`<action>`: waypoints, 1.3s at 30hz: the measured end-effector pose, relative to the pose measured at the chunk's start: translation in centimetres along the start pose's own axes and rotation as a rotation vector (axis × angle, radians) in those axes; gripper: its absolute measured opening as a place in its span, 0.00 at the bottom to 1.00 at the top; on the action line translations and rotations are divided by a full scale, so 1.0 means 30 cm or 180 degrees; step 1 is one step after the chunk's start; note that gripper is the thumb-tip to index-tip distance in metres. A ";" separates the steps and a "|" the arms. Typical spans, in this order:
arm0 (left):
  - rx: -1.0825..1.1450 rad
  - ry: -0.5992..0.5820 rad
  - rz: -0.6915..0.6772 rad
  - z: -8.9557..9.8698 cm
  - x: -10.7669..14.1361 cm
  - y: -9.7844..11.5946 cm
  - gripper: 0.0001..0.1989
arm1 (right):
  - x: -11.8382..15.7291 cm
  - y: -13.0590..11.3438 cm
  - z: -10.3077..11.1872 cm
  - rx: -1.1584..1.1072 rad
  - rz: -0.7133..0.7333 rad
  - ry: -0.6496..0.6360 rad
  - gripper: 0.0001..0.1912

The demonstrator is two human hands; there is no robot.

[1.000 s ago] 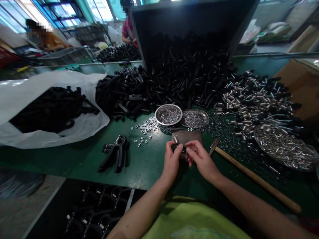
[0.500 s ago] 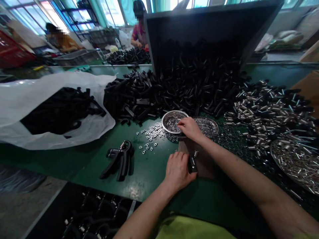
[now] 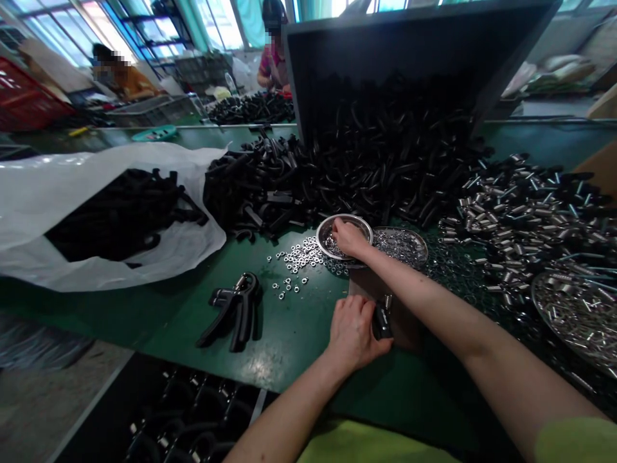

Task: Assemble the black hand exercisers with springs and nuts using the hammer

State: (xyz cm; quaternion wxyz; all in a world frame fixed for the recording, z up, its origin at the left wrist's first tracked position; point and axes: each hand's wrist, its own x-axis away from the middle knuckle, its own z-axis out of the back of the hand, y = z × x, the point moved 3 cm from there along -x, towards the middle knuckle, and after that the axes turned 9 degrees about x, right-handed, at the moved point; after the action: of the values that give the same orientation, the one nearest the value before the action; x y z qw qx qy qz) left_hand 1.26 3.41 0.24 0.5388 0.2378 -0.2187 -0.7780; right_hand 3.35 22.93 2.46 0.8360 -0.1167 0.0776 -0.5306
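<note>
My left hand [image 3: 354, 328] is closed around a black plastic handle part with a coil spring [image 3: 383, 319], low over a brown board [image 3: 407, 325]. Most of that part is hidden behind my fingers. My right hand [image 3: 349, 238] reaches into a round steel bowl [image 3: 320, 247] of small metal pieces [image 3: 330, 244]. Its fingertips are pinched together among them, and what they hold is too small to see. Small metal rings [image 3: 303, 255] lie scattered left of the bowl. An assembled black hand grip exerciser [image 3: 234, 312] rests on the green table to the left.
Black handles [image 3: 366, 173] pile up out of a large tilted bin [image 3: 405, 51]. More fill a white sack [image 3: 193, 247]. Springs with bolts [image 3: 511, 218] heap at right, beside a tray of metal pins [image 3: 578, 315]. A crate of grips [image 3: 193, 411] stands below. Two people work beyond.
My right hand has moved left and down into the bowl's pieces. My left hand keeps its hold on the handle part, which has tilted slightly. The view has shifted a little.
</note>
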 end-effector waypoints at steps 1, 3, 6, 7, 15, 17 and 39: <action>-0.0011 -0.0002 -0.0016 0.001 -0.002 0.000 0.27 | 0.021 0.008 0.016 -0.0115 0.0015 0.0041 0.16; -0.0020 -0.0026 -0.0043 0.003 -0.003 -0.002 0.26 | 0.094 0.034 0.048 -0.0328 0.0062 0.0076 0.15; -0.0009 -0.0093 -0.0072 0.005 0.000 -0.005 0.27 | 0.267 0.093 0.077 -0.0912 0.0215 0.0058 0.10; -0.0004 -0.0114 -0.0076 0.006 0.001 -0.006 0.27 | 0.333 0.113 0.079 -0.1109 0.0264 0.0061 0.08; -0.0043 -0.0215 -0.0016 0.007 0.004 -0.003 0.27 | 0.623 0.167 0.027 -0.0996 0.0210 0.0112 0.10; -0.0075 -0.0201 -0.0020 0.006 0.005 -0.002 0.26 | 0.622 0.155 0.029 -0.0873 0.0230 0.0114 0.13; -0.0543 -0.0392 -0.0435 0.013 0.015 0.033 0.32 | 0.332 0.377 0.073 0.0332 -0.0462 0.0381 0.09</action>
State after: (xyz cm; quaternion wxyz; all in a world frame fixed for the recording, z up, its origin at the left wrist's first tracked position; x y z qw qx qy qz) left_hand 1.61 2.70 1.07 0.4884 0.1572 -0.1678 -0.8418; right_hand 17.97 18.79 1.37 0.7942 -0.0465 0.0911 -0.5990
